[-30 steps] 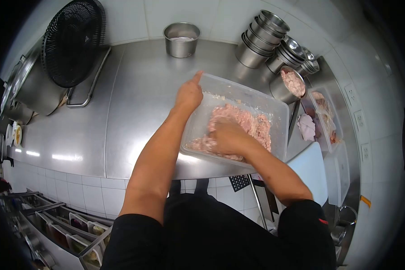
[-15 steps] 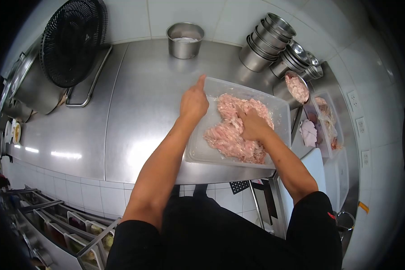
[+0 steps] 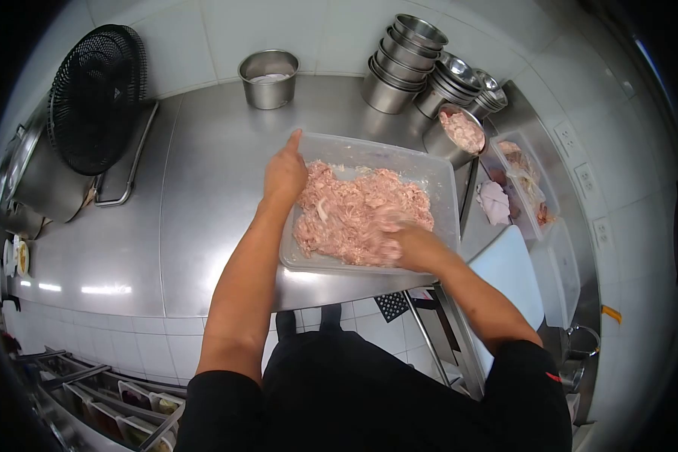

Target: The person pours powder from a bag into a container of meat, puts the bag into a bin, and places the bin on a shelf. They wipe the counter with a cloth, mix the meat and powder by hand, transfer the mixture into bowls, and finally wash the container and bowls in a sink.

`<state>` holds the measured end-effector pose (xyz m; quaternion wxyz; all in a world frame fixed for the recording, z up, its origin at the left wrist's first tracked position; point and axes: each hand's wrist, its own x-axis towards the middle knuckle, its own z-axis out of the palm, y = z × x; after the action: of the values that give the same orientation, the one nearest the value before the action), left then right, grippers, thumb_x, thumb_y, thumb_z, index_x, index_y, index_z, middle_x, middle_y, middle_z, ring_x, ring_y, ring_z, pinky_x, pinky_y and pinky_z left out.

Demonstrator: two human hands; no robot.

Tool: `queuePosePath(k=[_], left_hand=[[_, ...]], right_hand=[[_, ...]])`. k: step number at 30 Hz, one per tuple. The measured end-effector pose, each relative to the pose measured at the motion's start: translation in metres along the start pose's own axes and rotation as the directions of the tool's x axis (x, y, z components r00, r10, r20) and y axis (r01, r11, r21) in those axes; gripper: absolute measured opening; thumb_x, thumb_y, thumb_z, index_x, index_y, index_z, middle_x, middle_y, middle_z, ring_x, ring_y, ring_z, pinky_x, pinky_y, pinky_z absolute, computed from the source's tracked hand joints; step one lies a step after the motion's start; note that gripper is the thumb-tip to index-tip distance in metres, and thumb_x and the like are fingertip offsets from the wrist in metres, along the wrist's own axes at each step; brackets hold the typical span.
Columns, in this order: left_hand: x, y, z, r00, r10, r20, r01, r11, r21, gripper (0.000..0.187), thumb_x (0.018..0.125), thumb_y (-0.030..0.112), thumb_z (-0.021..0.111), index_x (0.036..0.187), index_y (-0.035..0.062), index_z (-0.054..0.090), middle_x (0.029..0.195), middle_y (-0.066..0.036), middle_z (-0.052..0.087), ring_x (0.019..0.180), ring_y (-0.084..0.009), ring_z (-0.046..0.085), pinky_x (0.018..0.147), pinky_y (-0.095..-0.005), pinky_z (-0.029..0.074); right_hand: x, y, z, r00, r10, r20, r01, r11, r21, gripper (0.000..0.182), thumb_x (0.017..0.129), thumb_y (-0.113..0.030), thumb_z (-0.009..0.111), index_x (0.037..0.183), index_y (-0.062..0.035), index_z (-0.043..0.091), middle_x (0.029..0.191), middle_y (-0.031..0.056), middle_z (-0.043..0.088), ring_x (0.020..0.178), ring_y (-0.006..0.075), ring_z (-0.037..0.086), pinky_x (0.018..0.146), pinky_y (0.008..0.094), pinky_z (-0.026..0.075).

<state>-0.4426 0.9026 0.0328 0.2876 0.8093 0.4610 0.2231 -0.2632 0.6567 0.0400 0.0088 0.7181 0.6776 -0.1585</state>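
Observation:
A clear plastic tub point(image 3: 446, 200) on the steel counter holds a wide spread of pink minced meat point(image 3: 343, 215). Closed over the tub's left rim is my left hand point(image 3: 285, 176), its index finger stretched toward the back left corner. My right hand point(image 3: 420, 247) is down in the meat on the right side of the tub; its fingers are smeared by motion and partly buried. A few pale strips lie among the mince.
A steel pot point(image 3: 270, 84) stands against the back wall. Right of it are stacked steel pots point(image 3: 399, 68) and a tilted pot of meat point(image 3: 459, 132). A second plastic container point(image 3: 531, 188) sits at the right, near a light blue board point(image 3: 508, 267). A black fan point(image 3: 98, 98) is at the left.
My right hand has moved from the middle of the meat toward the tub's front right. The meat has spread leftward into a wider layer. The whole view has shifted a little.

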Motion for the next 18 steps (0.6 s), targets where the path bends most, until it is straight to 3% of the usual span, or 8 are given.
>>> queuePosePath(k=[3, 5, 8, 9, 10, 12, 15, 18], left_hand=[[-0.004, 0.003, 0.001, 0.999, 0.037, 0.021, -0.038, 0.998, 0.05, 0.052, 0.09, 0.006, 0.049, 0.141, 0.0074, 0.044, 0.105, -0.024, 0.065, 0.098, -0.0403, 0.061, 0.085, -0.0482, 0.048], [0.001, 0.0, 0.001, 0.996, 0.083, -0.019, -0.082, 0.995, 0.052, 0.052, 0.089, 0.006, 0.049, 0.141, 0.0071, 0.044, 0.104, -0.024, 0.065, 0.097, -0.0403, 0.061, 0.085, -0.0478, 0.048], [-0.002, -0.004, 0.013, 0.99, 0.108, -0.088, -0.108, 0.994, 0.001, 0.052, 0.089, 0.005, 0.049, 0.141, 0.0071, 0.043, 0.102, -0.024, 0.065, 0.095, -0.0404, 0.061, 0.085, -0.0473, 0.048], [-0.002, 0.002, 0.009, 0.995, 0.068, -0.072, -0.068, 0.998, -0.002, 0.052, 0.089, 0.005, 0.049, 0.141, 0.007, 0.043, 0.102, -0.024, 0.065, 0.095, -0.0405, 0.061, 0.085, -0.0474, 0.048], [-0.004, 0.006, 0.008, 0.998, 0.027, -0.049, -0.027, 1.0, 0.0, 0.052, 0.089, 0.005, 0.048, 0.141, 0.007, 0.043, 0.102, -0.024, 0.065, 0.094, -0.0406, 0.061, 0.085, -0.0475, 0.048], [-0.001, 0.005, 0.01, 0.999, 0.013, -0.048, -0.013, 1.0, 0.001, 0.052, 0.089, 0.006, 0.048, 0.141, 0.0072, 0.043, 0.103, -0.024, 0.065, 0.095, -0.0406, 0.061, 0.085, -0.0477, 0.048], [0.0, 0.003, 0.003, 0.999, 0.005, -0.036, -0.005, 1.0, 0.008, 0.052, 0.09, 0.006, 0.047, 0.142, 0.008, 0.042, 0.105, -0.024, 0.065, 0.097, -0.0402, 0.061, 0.086, -0.0479, 0.048], [0.002, -0.001, 0.003, 1.0, 0.016, -0.008, -0.016, 0.999, 0.044, 0.053, 0.091, 0.007, 0.046, 0.143, 0.0091, 0.041, 0.106, -0.024, 0.065, 0.099, -0.0396, 0.061, 0.088, -0.0477, 0.047]], right_hand=[[-0.024, 0.021, -0.013, 0.945, 0.298, 0.135, -0.297, 0.954, -0.033, 0.08, 0.074, -0.013, 0.067, 0.145, 0.0021, 0.033, 0.115, 0.0294, 0.061, 0.114, 0.0394, 0.057, 0.1, 0.0446, 0.044], [0.007, 0.019, -0.021, 0.88, 0.364, 0.306, -0.349, 0.931, -0.103, 0.087, 0.071, -0.006, 0.064, 0.147, 0.0066, 0.024, 0.116, 0.0315, 0.06, 0.113, 0.0421, 0.057, 0.099, 0.0442, 0.045], [0.036, 0.021, -0.021, 0.953, 0.291, 0.086, -0.299, 0.95, 0.094, 0.084, 0.068, 0.002, 0.058, 0.144, 0.0112, 0.025, 0.11, 0.0332, 0.061, 0.107, 0.0436, 0.06, 0.093, 0.0439, 0.048], [0.051, 0.032, 0.005, 0.966, 0.187, -0.181, -0.16, 0.975, 0.154, 0.082, 0.067, 0.004, 0.057, 0.143, 0.0101, 0.028, 0.105, 0.0325, 0.062, 0.103, 0.044, 0.061, 0.088, 0.0453, 0.049], [0.064, 0.041, 0.034, 0.896, 0.089, -0.435, -0.009, 0.983, 0.181, 0.081, 0.066, 0.006, 0.056, 0.142, 0.0091, 0.031, 0.099, 0.0319, 0.063, 0.098, 0.0443, 0.062, 0.083, 0.0467, 0.05], [0.082, -0.016, -0.002, 0.947, 0.252, -0.2, -0.176, 0.926, 0.334, 0.07, 0.067, 0.005, 0.055, 0.136, 0.0065, 0.041, 0.096, 0.0307, 0.065, 0.094, 0.044, 0.063, 0.081, 0.0481, 0.05], [0.085, -0.054, -0.011, 0.945, 0.295, -0.144, -0.242, 0.922, 0.301, 0.054, 0.071, -0.003, 0.056, 0.125, 0.0027, 0.053, 0.092, 0.0293, 0.066, 0.09, 0.0421, 0.065, 0.08, 0.0484, 0.05], [0.063, -0.044, -0.019, 0.962, 0.267, -0.064, -0.258, 0.958, 0.121, 0.047, 0.075, -0.013, 0.06, 0.12, 0.0004, 0.059, 0.091, 0.0267, 0.067, 0.089, 0.0392, 0.066, 0.08, 0.0469, 0.052]])
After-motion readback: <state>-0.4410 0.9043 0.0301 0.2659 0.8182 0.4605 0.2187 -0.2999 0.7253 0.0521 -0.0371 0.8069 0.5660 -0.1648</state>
